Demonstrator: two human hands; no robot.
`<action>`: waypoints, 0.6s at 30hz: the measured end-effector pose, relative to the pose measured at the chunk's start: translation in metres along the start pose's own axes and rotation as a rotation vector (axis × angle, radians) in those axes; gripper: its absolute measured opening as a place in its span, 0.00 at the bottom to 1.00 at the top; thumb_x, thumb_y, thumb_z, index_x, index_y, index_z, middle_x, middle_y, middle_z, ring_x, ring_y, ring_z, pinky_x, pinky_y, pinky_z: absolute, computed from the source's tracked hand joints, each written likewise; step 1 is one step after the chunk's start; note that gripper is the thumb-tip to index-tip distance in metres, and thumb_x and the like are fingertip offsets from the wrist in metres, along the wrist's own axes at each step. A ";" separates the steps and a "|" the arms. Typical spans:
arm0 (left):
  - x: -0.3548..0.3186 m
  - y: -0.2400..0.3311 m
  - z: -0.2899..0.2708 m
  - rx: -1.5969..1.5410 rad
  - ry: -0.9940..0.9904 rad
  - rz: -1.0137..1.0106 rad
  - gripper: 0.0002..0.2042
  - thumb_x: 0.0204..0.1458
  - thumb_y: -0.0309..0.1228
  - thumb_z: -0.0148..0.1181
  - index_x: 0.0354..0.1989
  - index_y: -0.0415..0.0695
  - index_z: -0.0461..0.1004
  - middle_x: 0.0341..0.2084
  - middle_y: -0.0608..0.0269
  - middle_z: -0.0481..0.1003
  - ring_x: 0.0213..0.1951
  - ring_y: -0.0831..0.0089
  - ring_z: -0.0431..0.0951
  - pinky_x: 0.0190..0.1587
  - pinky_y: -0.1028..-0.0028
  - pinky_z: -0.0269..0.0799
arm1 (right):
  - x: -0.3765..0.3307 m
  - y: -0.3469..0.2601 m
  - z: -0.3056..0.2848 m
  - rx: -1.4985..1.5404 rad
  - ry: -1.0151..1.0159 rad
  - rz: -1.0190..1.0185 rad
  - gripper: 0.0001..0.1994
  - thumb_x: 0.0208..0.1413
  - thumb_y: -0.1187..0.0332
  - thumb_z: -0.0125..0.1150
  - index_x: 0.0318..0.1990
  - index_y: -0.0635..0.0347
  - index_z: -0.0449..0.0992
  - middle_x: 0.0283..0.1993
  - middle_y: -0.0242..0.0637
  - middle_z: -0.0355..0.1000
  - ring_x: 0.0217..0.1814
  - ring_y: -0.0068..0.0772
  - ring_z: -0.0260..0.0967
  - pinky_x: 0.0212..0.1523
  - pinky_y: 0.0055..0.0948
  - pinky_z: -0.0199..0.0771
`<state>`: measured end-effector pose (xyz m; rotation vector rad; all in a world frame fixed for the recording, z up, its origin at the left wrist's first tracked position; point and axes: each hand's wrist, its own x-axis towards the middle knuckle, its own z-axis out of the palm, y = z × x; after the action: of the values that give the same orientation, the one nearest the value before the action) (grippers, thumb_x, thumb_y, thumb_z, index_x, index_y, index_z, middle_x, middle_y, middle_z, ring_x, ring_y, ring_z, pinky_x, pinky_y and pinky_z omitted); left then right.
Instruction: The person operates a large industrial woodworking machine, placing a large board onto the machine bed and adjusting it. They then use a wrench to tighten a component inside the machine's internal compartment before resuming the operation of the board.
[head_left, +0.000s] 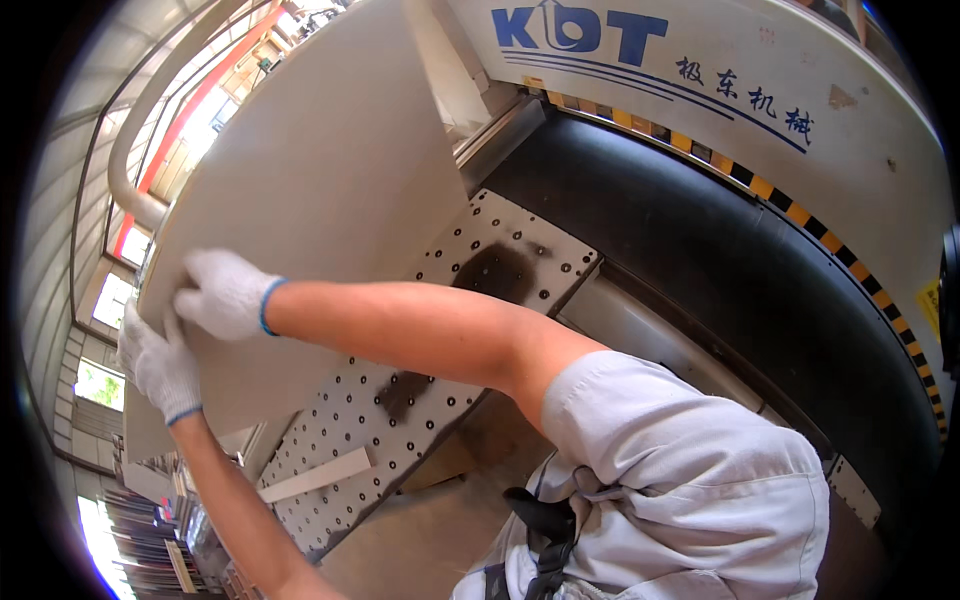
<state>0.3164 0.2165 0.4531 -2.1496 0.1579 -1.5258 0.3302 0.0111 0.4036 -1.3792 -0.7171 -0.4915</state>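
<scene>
Both gloved hands grip the big board (pixel 320 170) at its 9 o'clock edge: left hand (pixel 160 365) below, right hand (pixel 225 293) above. The board looks stiff, smooth, heavy; hold edges.

Bright daylight from windows (pixel 110 300) left; strong fisheye bending, dark corners.

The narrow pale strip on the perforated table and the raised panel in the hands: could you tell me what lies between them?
In the head view, only bare perforated table separates the narrow pale strip from the raised panel.
</scene>
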 end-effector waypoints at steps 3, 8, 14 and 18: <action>0.032 -0.009 0.039 0.028 -0.084 -0.135 0.33 0.63 0.58 0.53 0.63 0.40 0.69 0.55 0.45 0.75 0.59 0.48 0.73 0.61 0.55 0.67 | -0.050 0.031 -0.067 -0.127 -0.259 0.120 0.20 0.59 0.58 0.58 0.48 0.69 0.76 0.45 0.60 0.77 0.50 0.58 0.77 0.52 0.49 0.76; 0.061 -0.024 0.058 -0.088 -0.191 -0.233 0.40 0.61 0.67 0.48 0.61 0.39 0.70 0.53 0.44 0.75 0.58 0.47 0.73 0.60 0.55 0.68 | -0.200 0.139 -0.236 -0.470 -0.166 0.350 0.18 0.60 0.56 0.59 0.50 0.59 0.81 0.49 0.50 0.78 0.54 0.55 0.75 0.57 0.46 0.75; 0.072 -0.055 0.110 -0.027 -0.256 -0.238 0.39 0.62 0.66 0.47 0.62 0.37 0.69 0.55 0.40 0.73 0.59 0.45 0.71 0.61 0.53 0.67 | -0.278 0.170 -0.486 -1.445 0.222 0.486 0.24 0.49 0.63 0.70 0.52 0.63 0.74 0.58 0.53 0.71 0.62 0.58 0.66 0.64 0.52 0.64; 0.087 -0.052 0.125 -0.089 -0.293 -0.258 0.40 0.62 0.66 0.47 0.63 0.35 0.67 0.56 0.39 0.72 0.60 0.44 0.70 0.62 0.53 0.66 | -0.309 0.198 -0.614 -1.818 0.361 0.783 0.35 0.57 0.50 0.65 0.67 0.62 0.67 0.69 0.54 0.66 0.70 0.57 0.64 0.70 0.49 0.60</action>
<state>0.4526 0.2708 0.5196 -2.5153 -0.1606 -1.3341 0.3556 -0.5934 0.0228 -2.8736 0.9397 -0.7141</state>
